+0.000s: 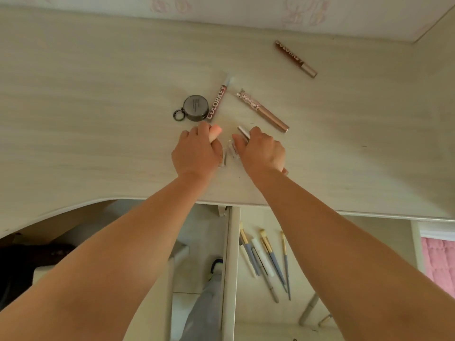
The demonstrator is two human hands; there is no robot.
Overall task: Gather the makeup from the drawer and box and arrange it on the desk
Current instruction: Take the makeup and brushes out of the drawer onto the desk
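Both hands are over the pale wooden desk [98, 107]. My left hand [195, 152] grips a peach-pink makeup item [216, 131] whose end sticks out past the fingers. My right hand [262, 150] holds a slim silver-capped tube [244, 132]. Between the hands lies a small clear item [227, 153], blurred. Beyond them on the desk lie a round dark compact with a ring [195, 108], a Colorkey lip tube [219, 99], a rose-gold patterned tube [262, 110] and a brown Colorkey tube [295, 59] at the far right.
Below the desk edge an open drawer [332, 242] holds several blue-handled makeup brushes [268, 257] and pens. A pink quilted thing [439, 262] lies at the right. A wall with pink patterns runs behind the desk.
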